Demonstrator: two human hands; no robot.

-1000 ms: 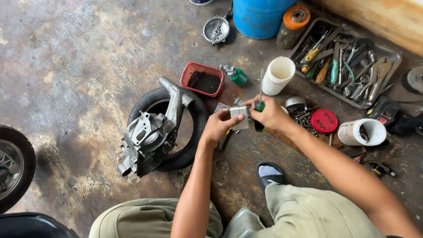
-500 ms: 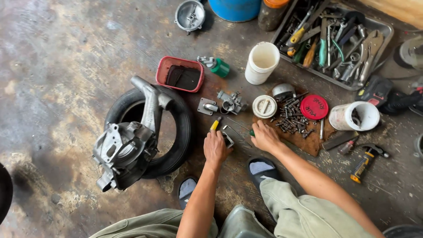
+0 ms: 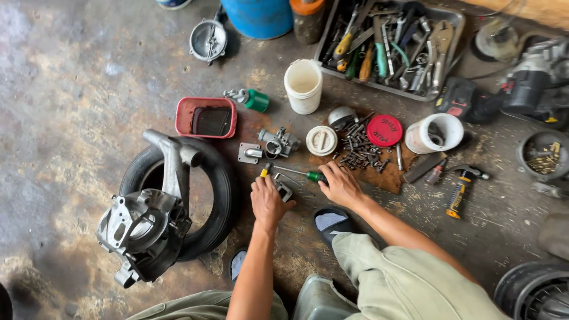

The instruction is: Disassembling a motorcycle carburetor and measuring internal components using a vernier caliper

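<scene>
Two bare hands low over the stained concrete floor (image 3: 71,118) in the single head view, down past the knees. Left hand (image 3: 269,201) knuckles-up, its fingers (image 3: 265,181) curled down at the yellow butt of a small tool (image 3: 264,172); cannot tell whether closed on it or only touching. Right hand (image 3: 339,185) just beside, its fingers (image 3: 327,173) bent over the green handle of a slim steel-shafted screwdriver (image 3: 296,173) lying flat on the floor, shaft pointing toward the left hand; grip hidden under the knuckles, so cannot tell if clamped or merely resting. Between the hands, a small grey metal bracket (image 3: 283,191). Just beyond, a grey cast carburettor body (image 3: 277,142), a round white plastic cap (image 3: 321,140), a heap of dark bolts (image 3: 358,151) on a rust-brown mat (image 3: 385,178), and a round red lid (image 3: 384,130). To the left, a black rubber tyre (image 3: 222,195) bearing a grey aluminium engine casing (image 3: 145,228). Farther off, a grey metal tray of hand tools (image 3: 453,35). Step in hand, by judgement: laying hold of the two tools on the floor, neither lifted. Any lift of the screwdriver calls for a full wrap round the green handle, clear of the bracket and the bolts close by.
</scene>
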